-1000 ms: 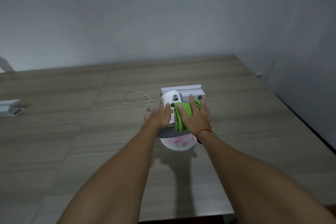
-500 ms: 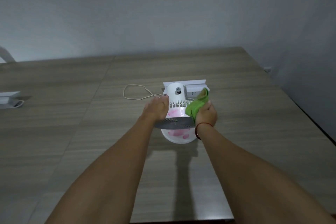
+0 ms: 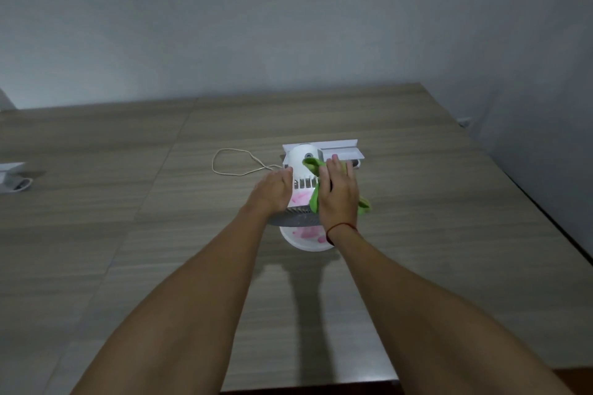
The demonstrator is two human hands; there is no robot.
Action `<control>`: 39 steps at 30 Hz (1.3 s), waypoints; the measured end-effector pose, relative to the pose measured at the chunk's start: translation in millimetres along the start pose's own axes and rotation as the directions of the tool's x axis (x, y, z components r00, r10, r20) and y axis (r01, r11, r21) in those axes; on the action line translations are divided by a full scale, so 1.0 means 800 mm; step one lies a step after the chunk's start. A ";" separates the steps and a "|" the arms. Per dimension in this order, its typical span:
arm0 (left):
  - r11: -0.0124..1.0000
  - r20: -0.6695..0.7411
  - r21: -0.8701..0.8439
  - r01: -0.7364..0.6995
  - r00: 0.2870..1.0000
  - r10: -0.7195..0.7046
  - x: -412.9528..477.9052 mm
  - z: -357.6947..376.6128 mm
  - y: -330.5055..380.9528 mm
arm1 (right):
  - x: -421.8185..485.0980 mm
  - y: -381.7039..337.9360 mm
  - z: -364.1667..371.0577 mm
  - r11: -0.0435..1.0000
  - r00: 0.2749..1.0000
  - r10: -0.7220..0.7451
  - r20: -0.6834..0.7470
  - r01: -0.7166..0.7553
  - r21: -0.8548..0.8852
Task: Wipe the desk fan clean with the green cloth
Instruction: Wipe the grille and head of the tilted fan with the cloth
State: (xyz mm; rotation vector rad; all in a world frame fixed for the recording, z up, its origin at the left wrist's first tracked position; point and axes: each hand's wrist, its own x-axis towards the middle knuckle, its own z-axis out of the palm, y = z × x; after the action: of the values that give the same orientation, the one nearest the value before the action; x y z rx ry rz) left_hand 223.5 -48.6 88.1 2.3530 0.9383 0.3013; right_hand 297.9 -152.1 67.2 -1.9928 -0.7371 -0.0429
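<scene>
A small white desk fan (image 3: 299, 160) with pink blades stands in the middle of the wooden table (image 3: 160, 234), its motor housing facing away from me. My left hand (image 3: 272, 192) grips the fan's left side. My right hand (image 3: 337, 192) lies flat over the green cloth (image 3: 313, 199), pressing it onto the top and right of the fan's back. A corner of the cloth sticks out beyond my hand at the right. The fan's round white base (image 3: 305, 242) shows below my wrists.
The fan's thin white cord (image 3: 231, 163) loops on the table to the left. A white box-like item (image 3: 341, 152) sits right behind the fan. Another white object (image 3: 12, 176) lies at the far left edge. A grey wall stands behind the table.
My right hand has gone from bunching the cloth at the fan's right edge to lying flat on it, further up and left over the motor housing. My left hand keeps its hold.
</scene>
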 end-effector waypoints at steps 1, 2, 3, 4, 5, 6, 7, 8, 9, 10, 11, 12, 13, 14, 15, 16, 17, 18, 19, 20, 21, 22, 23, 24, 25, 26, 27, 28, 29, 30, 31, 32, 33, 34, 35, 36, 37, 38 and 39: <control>1.000 -0.002 -0.015 0.002 1.000 -0.002 -0.001 0.000 -0.001 | 0.001 0.002 -0.002 0.997 0.998 0.051 -0.028 -0.049 0.058; 1.000 -0.006 -0.029 0.001 1.000 -0.002 -0.002 0.000 -0.001 | 0.002 0.005 -0.003 0.985 0.991 0.115 -0.063 -0.106 0.136; 0.999 -0.007 -0.044 0.002 1.000 -0.002 -0.003 0.001 0.000 | 0.004 0.009 -0.005 0.967 0.980 0.178 -0.094 -0.156 0.202; 0.998 -0.008 -0.060 0.005 1.000 -0.005 -0.004 0.002 0.001 | 0.007 0.013 -0.006 0.950 0.967 0.229 -0.116 -0.195 0.244; 0.997 -0.005 -0.070 0.011 1.000 -0.012 -0.004 0.002 0.001 | 0.009 0.016 -0.008 0.934 0.953 0.274 -0.134 -0.230 0.272; 0.997 0.003 -0.073 0.017 1.000 -0.017 -0.003 0.002 0.001 | 0.014 0.020 -0.008 0.916 0.935 0.324 -0.148 -0.270 0.297; 0.997 0.012 -0.071 0.025 1.000 -0.024 -0.002 0.001 0.000 | 0.018 0.026 -0.009 0.888 0.909 0.389 -0.152 -0.326 0.325; 0.998 0.024 -0.060 0.034 0.999 -0.033 -0.001 0.001 -0.002 | 0.023 0.031 -0.010 0.847 0.872 0.469 -0.138 -0.399 0.351; 0.998 0.035 -0.047 0.041 0.999 -0.040 -0.002 0.001 -0.004 | 0.027 0.039 -0.012 0.795 0.827 0.552 -0.107 -0.483 0.367; 0.998 0.044 -0.036 0.041 0.998 -0.040 -0.003 0.002 -0.004 | 0.030 0.049 -0.014 0.742 0.782 0.620 -0.063 -0.558 0.371; 0.999 0.046 -0.028 0.035 0.998 -0.034 -0.006 0.003 -0.003 | 0.031 0.059 -0.016 0.692 0.741 0.671 -0.010 -0.622 0.367; 0.999 0.036 -0.026 0.025 0.999 -0.024 -0.008 0.004 -0.001 | 0.031 0.067 -0.018 0.649 0.707 0.706 0.037 -0.667 0.367; 0.999 0.020 -0.026 0.020 1.000 -0.019 -0.011 0.006 0.001 | 0.032 0.073 -0.020 0.614 0.681 0.729 0.074 -0.697 0.372; 0.999 0.008 -0.031 0.022 1.000 -0.022 -0.012 0.006 0.004 | 0.032 0.076 -0.021 0.594 0.668 0.738 0.096 -0.711 0.376; 0.998 0.005 -0.044 0.034 0.999 -0.033 -0.014 0.006 0.006 | 0.032 0.075 -0.023 0.595 0.670 0.735 0.103 -0.710 0.376; 0.997 0.011 -0.057 0.044 0.999 -0.043 -0.013 0.006 0.006 | 0.031 0.071 -0.023 0.616 0.691 0.717 0.092 -0.691 0.379; 0.997 0.019 -0.064 0.051 0.999 -0.050 -0.012 0.006 0.006 | 0.031 0.065 -0.023 0.656 0.726 0.685 0.062 -0.652 0.381; 0.996 0.028 -0.063 0.061 0.998 -0.059 -0.011 0.004 0.007 | 0.030 0.057 -0.023 0.712 0.772 0.636 0.016 -0.594 0.374; 0.996 0.034 -0.056 0.071 0.997 -0.069 -0.011 0.003 0.009 | 0.027 0.046 -0.023 0.772 0.819 0.573 -0.032 -0.526 0.357; 0.995 0.038 -0.054 0.080 0.996 -0.078 -0.010 0.002 0.011 | 0.022 0.034 -0.024 0.830 0.865 0.496 -0.073 -0.447 0.333; 0.994 0.040 -0.057 0.090 0.995 -0.088 -0.009 0.001 0.014 | 0.016 0.021 -0.026 0.881 0.911 0.402 -0.091 -0.358 0.309; 0.994 0.040 -0.056 0.098 0.995 -0.096 -0.007 0.000 0.015 | 0.010 0.009 -0.027 0.923 0.952 0.293 -0.084 -0.259 0.283; 0.993 0.038 -0.051 0.105 0.994 -0.103 -0.006 -0.002 0.016 | 0.004 -0.001 -0.028 0.956 0.983 0.175 -0.047 -0.158 0.246; 0.993 0.035 -0.036 0.111 0.993 -0.110 -0.007 -0.003 0.016 | -0.001 -0.009 -0.029 0.978 0.997 0.071 0.023 -0.074 0.196; 0.993 0.025 -0.008 0.116 0.993 -0.116 -0.008 -0.004 0.015 | -0.003 -0.014 -0.029 0.988 0.995 0.004 0.103 -0.020 0.153; 0.993 -0.013 0.029 0.116 0.993 -0.116 -0.010 -0.006 0.015 | -0.005 -0.018 -0.030 0.991 0.987 -0.020 0.160 -0.002 0.137; 0.991 -0.090 0.063 0.120 0.989 -0.114 -0.014 -0.007 0.015 | -0.006 -0.022 -0.034 0.988 0.982 -0.012 0.189 -0.017 0.152; 0.988 -0.191 0.090 0.127 0.976 -0.108 -0.020 -0.008 0.017 | -0.005 -0.024 -0.038 0.982 0.981 0.007 0.195 -0.044 0.186; 0.985 -0.289 0.111 0.129 0.953 -0.092 -0.028 -0.009 0.022 | -0.004 -0.026 -0.042 0.973 0.981 0.032 0.189 -0.074 0.217; 0.986 -0.366 0.121 0.119 0.928 -0.067 -0.034 -0.010 0.028 | -0.003 -0.025 -0.047 0.964 0.981 0.073 0.179 -0.115 0.240; 0.988 -0.407 0.119 0.103 0.912 -0.046 -0.039 -0.010 0.035 | -0.001 -0.023 -0.052 0.950 0.979 0.128 0.159 -0.167 0.263; 0.989 -0.414 0.118 0.086 0.910 -0.029 -0.042 -0.009 0.041 | 0.001 -0.020 -0.058 0.932 0.970 0.198 0.138 -0.230 0.281; 0.990 -0.400 0.119 0.072 0.917 -0.018 -0.045 -0.007 0.047 | 0.003 -0.015 -0.062 0.916 0.956 0.266 0.122 -0.290 0.278; 0.991 -0.384 0.119 0.065 0.923 -0.014 -0.049 -0.005 0.052 | 0.003 -0.011 -0.066 0.904 0.940 0.321 0.113 -0.339 0.259; 0.991 -0.374 0.120 0.062 0.927 -0.013 -0.052 -0.003 0.057 | 0.003 -0.007 -0.069 0.886 0.923 0.369 0.115 -0.386 0.256; 0.991 -0.375 0.124 0.057 0.927 -0.006 -0.055 -0.002 0.060 | 0.002 -0.004 -0.072 0.850 0.899 0.420 0.125 -0.438 0.292; 0.990 -0.378 0.134 0.048 0.926 0.006 -0.057 0.000 0.061 | 0.003 -0.002 -0.074 0.797 0.870 0.470 0.150 -0.491 0.351; 0.988 -0.375 0.153 0.034 0.926 0.027 -0.058 0.002 0.062 | 0.004 -0.001 -0.077 0.740 0.840 0.512 0.180 -0.538 0.403; 0.985 -0.364 0.174 0.017 0.930 0.049 -0.059 0.004 0.063 | 0.006 0.002 -0.080 0.705 0.821 0.531 0.209 -0.565 0.428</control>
State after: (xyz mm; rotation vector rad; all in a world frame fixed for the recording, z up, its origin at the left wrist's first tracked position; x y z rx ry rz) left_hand 218.0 -111.8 115.6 2.5143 1.1590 0.7137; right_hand 319.6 -201.6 101.2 -1.6587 -0.1312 0.5249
